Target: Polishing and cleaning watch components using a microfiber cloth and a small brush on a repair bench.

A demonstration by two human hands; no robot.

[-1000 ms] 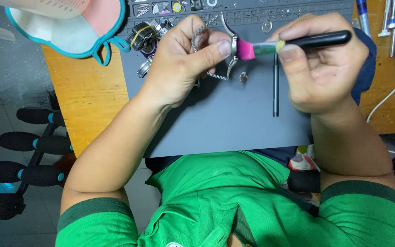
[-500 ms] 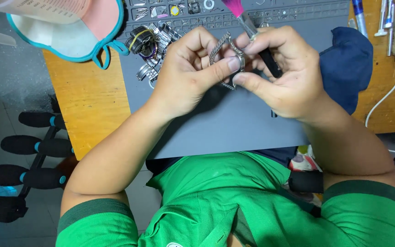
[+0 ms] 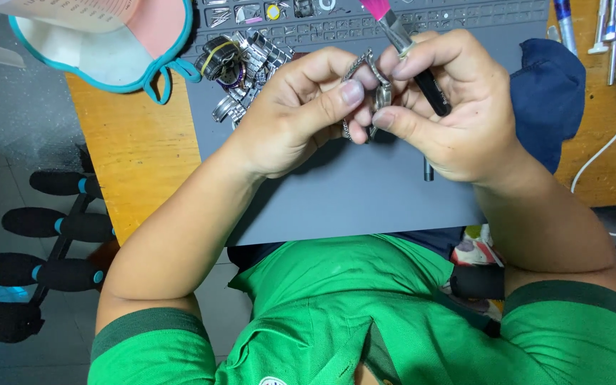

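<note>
Sitting under everything is a wooden table (image 3: pixel 137 153), and on it lies a big grey mat (image 3: pixel 351 196), the landmark for all the rest. A person in a green shirt (image 3: pixel 336 314) leans in from the near edge of the mat. Off the far left corner of the mat sits a pink and white cloth thing with a blue-green rim (image 3: pixel 108 43). At the right edge of the mat lies a dark blue cloth (image 3: pixel 554 89), partly on the mat and partly on the table. Past the right side of the mat a white cable (image 3: pixel 607 150) runs across the wood.

Above the middle of the mat the two hands meet. The left hand (image 3: pixel 290 121) has its fingers curled, and its thumb and first finger pinch a small silver watch piece (image 3: pixel 378 89) with a metal band. The right hand (image 3: pixel 458 114) pinches the same piece from the other side with its thumb and fingertips. This hand also holds a brush with a black handle and pink bristles (image 3: pixel 404 46), tucked between its fingers, with the bristles pointing to the far edge of the mat.

On the far left part of the mat lies a heap of silver watch bands and parts (image 3: pixel 240 68). Along the far edge of the mat run rows of little trays (image 3: pixel 465 18). On the mat just under the right hand pokes out a thin dark tool (image 3: pixel 428 171)
</note>
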